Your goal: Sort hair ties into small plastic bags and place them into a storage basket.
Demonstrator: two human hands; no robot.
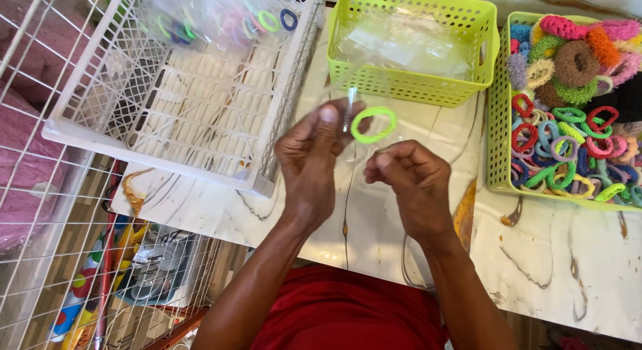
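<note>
Both hands are raised over the marble-patterned table [568,256]. My left hand [312,159] and my right hand [409,178] pinch a small clear plastic bag [354,139] between them. A bright green hair tie [373,124] sits at the top of the bag, apparently inside it. The left thumb presses the bag's upper left edge; the right fingers are curled on its lower right side.
A green basket [491,149] at the right holds many coloured hair ties and fluffy scrunchies. Another green basket [408,89] behind the hands holds clear bags. A white basket [167,149] at the left holds bagged hair ties. A wire rack [40,256] stands at the far left.
</note>
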